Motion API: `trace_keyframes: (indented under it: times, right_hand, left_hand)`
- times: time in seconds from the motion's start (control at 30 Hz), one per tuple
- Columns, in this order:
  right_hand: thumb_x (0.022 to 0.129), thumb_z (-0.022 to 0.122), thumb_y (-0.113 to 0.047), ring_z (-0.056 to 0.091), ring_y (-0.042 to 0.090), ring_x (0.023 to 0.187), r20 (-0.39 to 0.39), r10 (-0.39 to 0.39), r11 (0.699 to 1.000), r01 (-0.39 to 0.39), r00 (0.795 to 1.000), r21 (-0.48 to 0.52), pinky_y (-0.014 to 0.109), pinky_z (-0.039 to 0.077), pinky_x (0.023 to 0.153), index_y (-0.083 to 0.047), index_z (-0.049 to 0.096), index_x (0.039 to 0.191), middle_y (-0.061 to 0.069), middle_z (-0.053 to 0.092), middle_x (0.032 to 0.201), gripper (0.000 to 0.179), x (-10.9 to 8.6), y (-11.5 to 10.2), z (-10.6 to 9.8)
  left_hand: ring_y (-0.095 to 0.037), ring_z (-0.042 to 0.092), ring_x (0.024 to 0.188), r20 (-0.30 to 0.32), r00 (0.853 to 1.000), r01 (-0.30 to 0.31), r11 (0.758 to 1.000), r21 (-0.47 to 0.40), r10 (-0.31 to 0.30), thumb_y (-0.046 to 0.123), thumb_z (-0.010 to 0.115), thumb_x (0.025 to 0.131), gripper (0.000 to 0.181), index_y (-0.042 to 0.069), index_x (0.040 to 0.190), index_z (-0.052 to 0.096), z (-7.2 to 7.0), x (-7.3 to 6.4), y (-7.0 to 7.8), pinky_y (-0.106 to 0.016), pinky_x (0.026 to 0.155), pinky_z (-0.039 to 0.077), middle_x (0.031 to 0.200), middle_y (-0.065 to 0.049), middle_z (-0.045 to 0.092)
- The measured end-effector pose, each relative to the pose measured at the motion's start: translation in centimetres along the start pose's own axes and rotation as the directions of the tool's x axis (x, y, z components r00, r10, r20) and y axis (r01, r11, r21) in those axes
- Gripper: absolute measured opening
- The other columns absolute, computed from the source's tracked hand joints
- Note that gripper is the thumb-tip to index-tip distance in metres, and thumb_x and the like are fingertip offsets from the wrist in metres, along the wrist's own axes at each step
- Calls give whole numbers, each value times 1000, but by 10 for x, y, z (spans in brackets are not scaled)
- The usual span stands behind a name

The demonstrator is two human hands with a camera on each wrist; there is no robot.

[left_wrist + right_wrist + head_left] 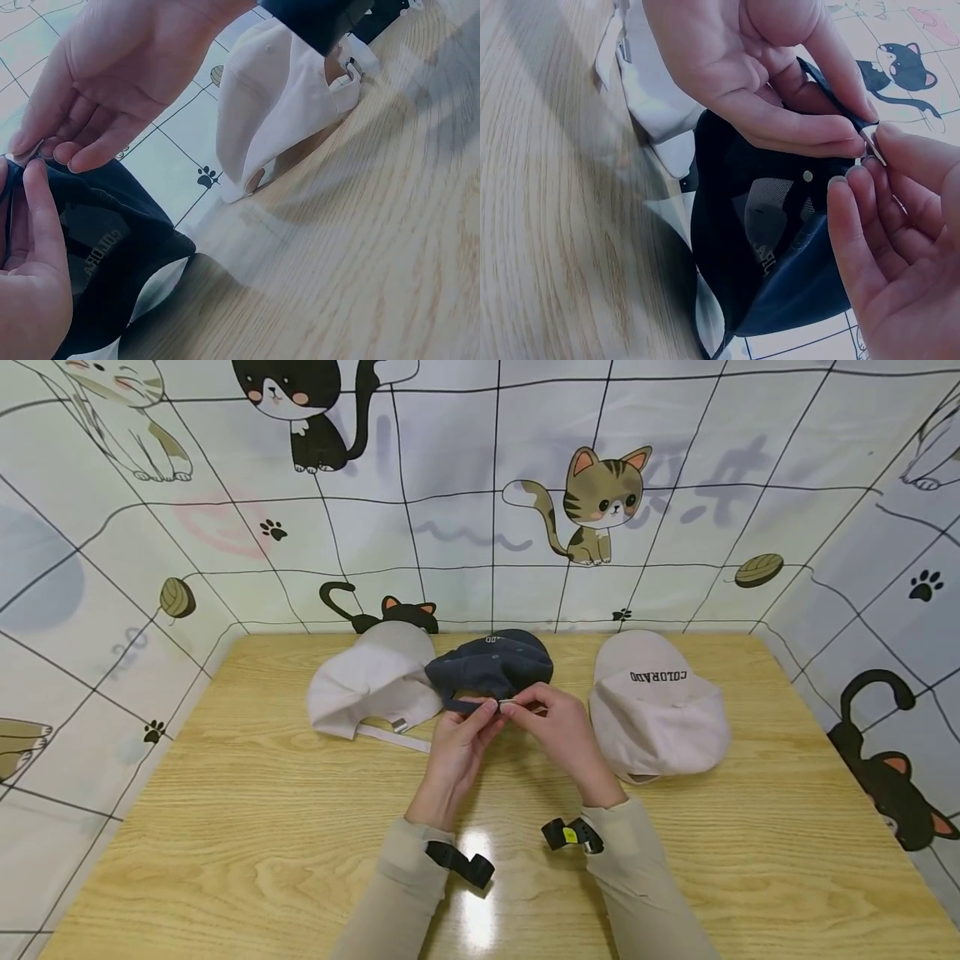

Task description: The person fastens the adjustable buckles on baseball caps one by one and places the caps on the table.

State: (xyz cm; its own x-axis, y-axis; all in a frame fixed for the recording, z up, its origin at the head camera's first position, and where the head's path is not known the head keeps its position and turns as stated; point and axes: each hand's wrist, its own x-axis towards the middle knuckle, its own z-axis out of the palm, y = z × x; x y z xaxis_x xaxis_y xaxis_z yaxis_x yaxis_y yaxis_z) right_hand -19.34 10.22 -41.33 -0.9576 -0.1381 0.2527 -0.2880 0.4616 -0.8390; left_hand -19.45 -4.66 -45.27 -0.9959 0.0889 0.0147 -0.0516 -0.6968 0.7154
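Observation:
Near the middle of the table, a dark navy cap (491, 664) lies with its back opening toward me. My left hand (456, 756) pinches the cap's dark back strap (461, 704) between thumb and fingers. Opposite it, my right hand (564, 731) pinches the small metal buckle (873, 145) at the strap's end. The fingertips of both hands almost meet there, so part of the strap is hidden. In the right wrist view, the inside of the cap shows a mesh patch (769, 206) and see-through lettering.
To the left, a white cap (367, 681) lies with its strap and metal buckle (400, 725) toward me. A pale cap lettered COLORADO (656, 718) sits to the right, close to my right hand. Cat-printed cloth (450, 527) walls the wooden table (247, 827) at the back and sides.

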Motion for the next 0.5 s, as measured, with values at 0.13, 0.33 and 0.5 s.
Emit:
trace_keyframes:
  times: [0.13, 0.33, 0.5]
  right_hand:
    - [79, 65, -41, 57, 10, 74, -7, 8, 1000, -8, 1000, -13, 28, 48, 63, -19, 64, 82, -7, 61, 82, 22, 0, 0, 0]
    - [78, 66, -40, 57, 10, 77, -19, 32, 999, -32, 999, 5, 29, 47, 65, -19, 63, 83, -6, 61, 83, 23, 0, -1, 0]
    - [76, 66, -43, 56, 11, 76, -18, 46, 999, -46, 999, 10, 30, 47, 65, -18, 63, 83, -5, 61, 83, 26, 0, 0, 0]
  left_hand:
    - [-19, 62, 81, 17, 1000, -1, 1000, 3, 1, 0, 60, 83, 5, 1, 88, 61, 0, 0, 0, -26, 75, 50, 89, -12, 61]
    - [-20, 63, 82, 35, 999, 8, 1000, 30, -9, 0, 60, 83, 7, 2, 90, 61, -3, 1, -1, -28, 75, 50, 88, -12, 62]
    - [-21, 62, 84, 38, 999, -5, 998, 67, 3, 2, 62, 82, 7, 3, 88, 63, -3, 1, -2, -31, 78, 49, 88, -11, 63]
